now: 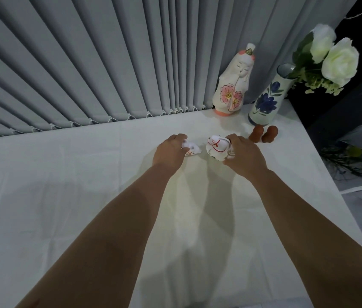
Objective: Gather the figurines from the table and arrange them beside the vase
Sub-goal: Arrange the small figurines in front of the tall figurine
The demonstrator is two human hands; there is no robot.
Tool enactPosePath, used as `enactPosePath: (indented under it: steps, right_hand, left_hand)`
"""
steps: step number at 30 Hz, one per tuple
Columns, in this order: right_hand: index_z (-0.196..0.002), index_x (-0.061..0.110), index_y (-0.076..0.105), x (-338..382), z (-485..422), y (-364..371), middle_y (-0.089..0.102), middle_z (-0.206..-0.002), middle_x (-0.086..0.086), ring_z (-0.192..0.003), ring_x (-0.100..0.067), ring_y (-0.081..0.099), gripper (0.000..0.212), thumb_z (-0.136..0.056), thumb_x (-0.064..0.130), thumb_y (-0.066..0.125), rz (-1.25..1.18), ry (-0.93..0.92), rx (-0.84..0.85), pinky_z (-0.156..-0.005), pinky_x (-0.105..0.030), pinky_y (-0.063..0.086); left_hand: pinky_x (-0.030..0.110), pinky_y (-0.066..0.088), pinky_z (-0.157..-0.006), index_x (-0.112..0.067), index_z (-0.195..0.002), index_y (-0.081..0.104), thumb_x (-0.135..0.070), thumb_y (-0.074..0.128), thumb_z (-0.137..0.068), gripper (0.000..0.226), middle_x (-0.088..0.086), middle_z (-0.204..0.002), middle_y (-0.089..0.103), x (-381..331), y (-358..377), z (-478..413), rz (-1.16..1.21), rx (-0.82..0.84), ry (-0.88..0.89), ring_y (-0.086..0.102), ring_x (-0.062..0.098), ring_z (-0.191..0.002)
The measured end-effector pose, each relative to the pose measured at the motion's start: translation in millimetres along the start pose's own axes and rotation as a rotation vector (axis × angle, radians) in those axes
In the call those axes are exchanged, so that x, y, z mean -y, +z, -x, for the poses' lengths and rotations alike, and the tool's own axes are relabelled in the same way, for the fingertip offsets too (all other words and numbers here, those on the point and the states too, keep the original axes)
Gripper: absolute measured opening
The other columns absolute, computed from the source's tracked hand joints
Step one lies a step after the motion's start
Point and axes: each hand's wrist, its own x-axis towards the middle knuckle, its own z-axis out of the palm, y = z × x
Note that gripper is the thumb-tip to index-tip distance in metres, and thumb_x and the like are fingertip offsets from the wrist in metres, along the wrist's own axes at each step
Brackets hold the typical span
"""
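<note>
With the left hand (170,150) clamped on a small figurine (192,150) and the right hand (243,155) on a round figurine (217,147), both needed upright, gentle placement beside the vase (267,96).

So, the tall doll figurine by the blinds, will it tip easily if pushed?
Probably yes: the tall doll figurine is high over a narrow pink base, so a push near its head may topple it. Its glazed look suggests ceramic, likely stiff, smooth and fragile.

Place: a home room, seemingly a decorated side table by a window
Window: grey vertical blinds (86,74) hang behind the table
Surface: white tablecloth (64,174) over the table
Decor: painted vase (266,101) of white roses (340,61); ceramic doll figurine (233,85) beside it
</note>
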Motion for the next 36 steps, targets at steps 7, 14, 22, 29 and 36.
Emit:
enactPosePath:
  steps: [7, 14, 22, 29, 36]
  right_hand:
    - [-0.111, 0.013, 0.054, -6, -51, -19, 0.068, -0.094, -0.007, -0.083, -0.025, 0.064, 0.047, -0.075, 0.035, 0.074, 0.209, -0.060, -0.032, -0.072, -0.033, 0.051]
    - [-0.108, 0.013, 0.053, -15, -75, -11, 0.069, -0.091, -0.008, -0.083, -0.029, 0.067, 0.047, -0.074, 0.038, 0.074, 0.281, -0.077, -0.037, -0.080, -0.038, 0.051]
    - [-0.120, 0.015, 0.051, -13, -76, -4, 0.069, -0.108, -0.010, -0.101, -0.032, 0.065, 0.054, -0.073, 0.027, 0.076, 0.234, -0.020, -0.093, -0.098, -0.043, 0.047]
    - [-0.119, 0.010, 0.052, -4, -67, -1, 0.065, -0.111, -0.013, -0.106, -0.032, 0.060, 0.050, -0.074, 0.013, 0.075, 0.188, 0.060, -0.125, -0.099, -0.038, 0.044]
    - [-0.126, 0.012, 0.048, -8, -77, 0, 0.065, -0.117, -0.012, -0.109, -0.032, 0.060, 0.058, -0.075, 0.011, 0.075, 0.136, 0.068, -0.077, -0.104, -0.039, 0.043]
  left_hand:
    - [0.035, 0.043, -0.092, -0.017, -0.129, 0.054, -0.021, 0.055, -0.093, 0.036, 0.008, -0.127, 0.060, -13, -6, -58, -0.004, -0.020, 0.011, 0.058, 0.030, -0.115]
    - [0.034, 0.044, -0.093, -0.018, -0.128, 0.055, -0.018, 0.057, -0.091, 0.037, 0.005, -0.130, 0.061, -17, 0, -96, 0.012, 0.001, 0.022, 0.057, 0.029, -0.117]
    - [0.037, 0.045, -0.095, -0.017, -0.127, 0.055, -0.018, 0.059, -0.091, 0.036, 0.009, -0.128, 0.059, -12, 6, -109, 0.002, 0.011, 0.066, 0.057, 0.031, -0.116]
    - [0.040, 0.047, -0.092, -0.014, -0.124, 0.057, -0.027, 0.061, -0.091, 0.036, 0.013, -0.125, 0.059, -8, 11, -108, -0.017, -0.047, 0.062, 0.058, 0.033, -0.114]
    - [0.042, 0.050, -0.088, -0.016, -0.122, 0.059, -0.016, 0.059, -0.090, 0.032, 0.013, -0.120, 0.061, -21, 9, -125, -0.018, -0.056, 0.083, 0.061, 0.035, -0.108]
